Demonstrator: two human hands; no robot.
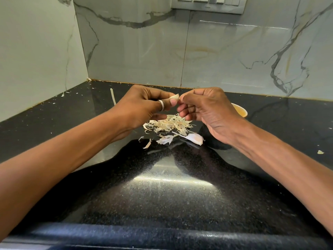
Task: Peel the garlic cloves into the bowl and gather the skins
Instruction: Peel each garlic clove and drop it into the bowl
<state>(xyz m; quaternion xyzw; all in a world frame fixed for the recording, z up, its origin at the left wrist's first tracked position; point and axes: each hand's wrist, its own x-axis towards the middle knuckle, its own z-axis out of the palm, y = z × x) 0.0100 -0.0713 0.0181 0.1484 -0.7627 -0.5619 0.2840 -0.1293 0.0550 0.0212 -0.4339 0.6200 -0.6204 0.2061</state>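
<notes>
My left hand [144, 107], with a ring on one finger, pinches a pale garlic clove [175, 97] between thumb and fingers, above the counter. My right hand [203, 105] meets it from the right, its thumb and fingertips pinching at the clove's tip. Directly below lies a pile of dry garlic skins [169, 124]. An unpeeled clove [195, 138] lies on the counter just in front of the pile. A small yellowish bowl [240, 110] stands behind my right hand, mostly hidden by it.
The black speckled counter [162, 192] runs into a corner of marble-patterned wall tiles. Loose skin scraps lie at the left near the wall [113, 98] and one at the right [320, 152]. A switch panel [209, 4] sits high on the back wall.
</notes>
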